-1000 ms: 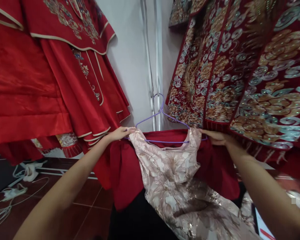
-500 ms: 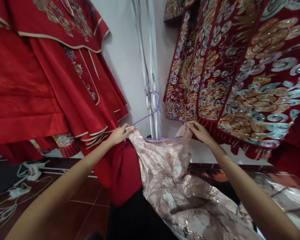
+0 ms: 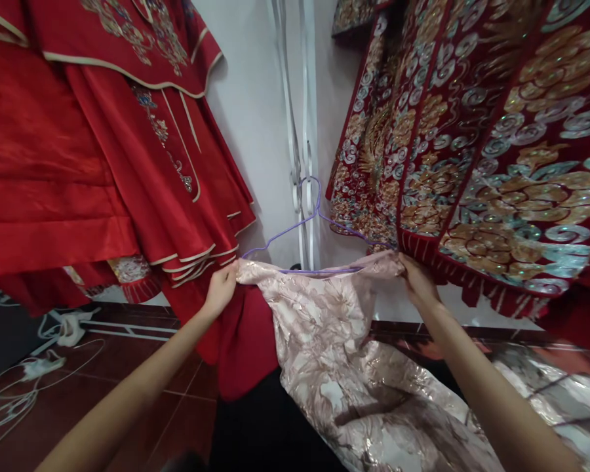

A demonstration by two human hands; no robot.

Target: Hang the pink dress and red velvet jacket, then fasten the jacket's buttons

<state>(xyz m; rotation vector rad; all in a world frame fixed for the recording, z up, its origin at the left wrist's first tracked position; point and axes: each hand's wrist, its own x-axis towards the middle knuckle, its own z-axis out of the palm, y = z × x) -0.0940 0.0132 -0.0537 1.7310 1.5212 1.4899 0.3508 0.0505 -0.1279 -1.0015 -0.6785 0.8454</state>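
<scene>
A pale pink brocade dress (image 3: 334, 341) with a gold floral pattern hangs from a thin purple wire hanger (image 3: 302, 226) in the middle of the view. My left hand (image 3: 221, 288) grips the dress's left shoulder at the hanger's left end. At the right end my right hand (image 3: 417, 278) pinches the other shoulder. The dress top is stretched flat between both hands. The hanger's hook rises in front of white straps on the wall. The skirt trails down toward me.
Red satin robes (image 3: 78, 164) with gold trim hang at the left. Dark red embroidered garments (image 3: 472, 131) hang at the right, close over my right hand. A white wall (image 3: 255, 118) stands behind. White cables (image 3: 34, 367) lie on the dark red tile floor.
Both hands have moved outward along the hanger, pulling the dress's shoulders apart and flattening its neckline. The red cloth behind the dress has dropped out of sight on the right.
</scene>
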